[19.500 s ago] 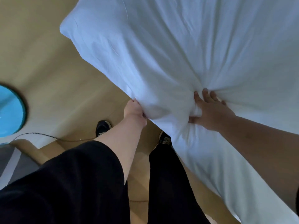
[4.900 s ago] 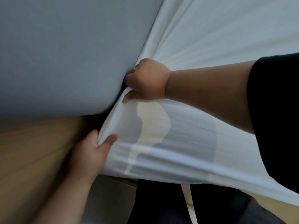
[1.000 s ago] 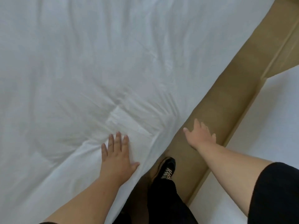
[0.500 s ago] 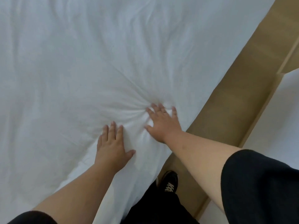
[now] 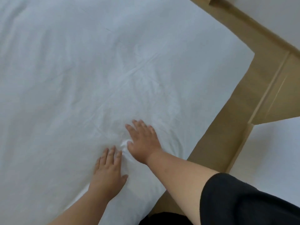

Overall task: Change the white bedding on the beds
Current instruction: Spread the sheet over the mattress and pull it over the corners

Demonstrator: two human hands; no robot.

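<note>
A white sheet (image 5: 100,75) covers the bed and fills most of the head view, with creases running diagonally through its middle. My left hand (image 5: 108,172) lies flat on the sheet near the bed's near edge, fingers straight. My right hand (image 5: 142,142) presses flat on the sheet just beyond and to the right of it, fingers spread. A small bunch of wrinkled fabric sits between the two hands. Neither hand grips anything.
A tan floor strip (image 5: 227,127) runs along the bed's right side. A second white bed (image 5: 276,156) with a wooden frame (image 5: 243,143) stands at the right. A tan skirting and white wall (image 5: 267,17) lie at the top right.
My right hand has slid further across the sheet, away from me. The left hand stays flat near the edge. The view has shifted, showing the bed's far right corner.
</note>
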